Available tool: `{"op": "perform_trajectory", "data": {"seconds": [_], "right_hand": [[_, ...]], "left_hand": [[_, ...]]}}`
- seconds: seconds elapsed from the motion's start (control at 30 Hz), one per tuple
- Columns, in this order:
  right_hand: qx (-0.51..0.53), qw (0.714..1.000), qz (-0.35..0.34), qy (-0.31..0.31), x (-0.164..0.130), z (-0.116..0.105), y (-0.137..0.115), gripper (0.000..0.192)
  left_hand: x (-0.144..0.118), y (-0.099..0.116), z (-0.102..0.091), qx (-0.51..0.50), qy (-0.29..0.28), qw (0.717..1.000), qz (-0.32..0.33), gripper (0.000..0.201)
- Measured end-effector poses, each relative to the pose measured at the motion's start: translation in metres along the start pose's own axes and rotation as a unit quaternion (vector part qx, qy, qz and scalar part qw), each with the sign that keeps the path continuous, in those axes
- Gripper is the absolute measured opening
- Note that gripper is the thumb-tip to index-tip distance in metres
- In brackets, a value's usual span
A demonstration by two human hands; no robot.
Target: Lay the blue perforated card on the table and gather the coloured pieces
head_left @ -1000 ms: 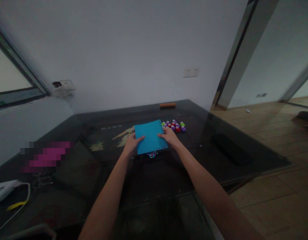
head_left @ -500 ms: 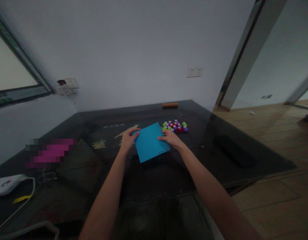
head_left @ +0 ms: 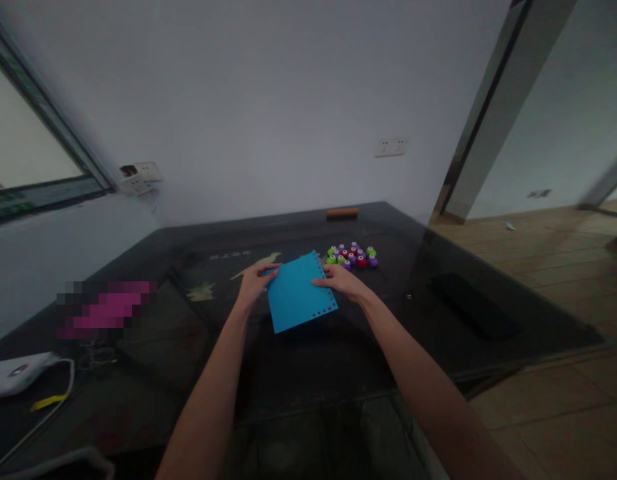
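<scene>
A blue sheet of paper (head_left: 298, 295) with a row of small punched holes along its right edge is held above the dark glass table (head_left: 308, 353). My left hand (head_left: 255, 280) pinches its upper left corner. My right hand (head_left: 342, 279) grips its right edge near the top. The sheet is tilted, its lower corner pointing toward me. Just beyond my right hand lies a cluster of several small punches (head_left: 353, 256) in green, red and purple.
An orange bar (head_left: 343, 213) lies at the table's far edge by the wall. A dark flat object (head_left: 473, 313) rests at the table's right. A white device with a cable (head_left: 18, 373) sits at the near left. Wooden floor (head_left: 548, 267) extends to the right.
The blue sheet has come up off the table and turned counterclockwise in both hands. The small coloured thing seen under its near edge earlier is out of sight.
</scene>
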State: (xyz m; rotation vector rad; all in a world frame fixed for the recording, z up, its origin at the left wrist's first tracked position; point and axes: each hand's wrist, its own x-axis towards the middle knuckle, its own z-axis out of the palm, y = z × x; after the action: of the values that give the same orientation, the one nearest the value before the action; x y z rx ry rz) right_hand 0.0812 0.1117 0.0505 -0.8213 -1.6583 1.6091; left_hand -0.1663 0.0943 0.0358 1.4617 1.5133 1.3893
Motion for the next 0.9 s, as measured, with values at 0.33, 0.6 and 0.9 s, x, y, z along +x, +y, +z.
{"op": "perform_trajectory", "data": {"seconds": [0.33, 0.6, 0.9], "right_hand": [[-0.033, 0.998, 0.01, 0.046, 0.006, -0.001, 0.012, 0.027], [-0.166, 0.979, 0.056, 0.101, 0.019, -0.017, 0.034, 0.017], [-0.267, 0.955, 0.099, 0.086, 0.024, -0.021, 0.048, 0.03]], "left_hand": [[-0.012, -0.033, -0.082, 0.047, -0.013, 0.996, -0.075, 0.04], [-0.009, -0.048, -0.092, 0.101, -0.04, 0.991, -0.08, 0.039], [-0.006, -0.051, -0.093, 0.183, -0.048, 0.981, -0.044, 0.032]]}}
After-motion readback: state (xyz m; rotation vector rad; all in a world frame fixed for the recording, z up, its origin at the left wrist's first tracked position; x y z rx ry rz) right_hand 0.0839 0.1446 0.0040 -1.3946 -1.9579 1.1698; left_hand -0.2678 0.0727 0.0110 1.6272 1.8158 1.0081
